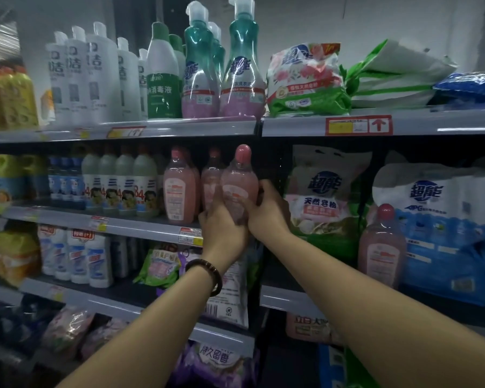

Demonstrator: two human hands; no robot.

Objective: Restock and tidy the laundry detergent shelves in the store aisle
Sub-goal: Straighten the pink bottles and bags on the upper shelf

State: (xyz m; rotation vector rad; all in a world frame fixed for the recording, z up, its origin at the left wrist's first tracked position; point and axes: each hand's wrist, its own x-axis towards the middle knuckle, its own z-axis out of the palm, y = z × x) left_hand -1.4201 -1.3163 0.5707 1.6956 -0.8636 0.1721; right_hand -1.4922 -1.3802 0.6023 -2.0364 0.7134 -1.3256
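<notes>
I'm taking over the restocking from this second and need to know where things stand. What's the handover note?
Left hand and right hand: both grip one translucent pink detergent bottle with a round pink cap, held upright at the front of the grey middle shelf.
Done: matching pink bottles already stand in a row just left of it.
Left: set the held bottle beside them. Another pink bottle stands alone in the right bay, in front of the blue-and-white powder bags; it probably belongs with the row.
</notes>
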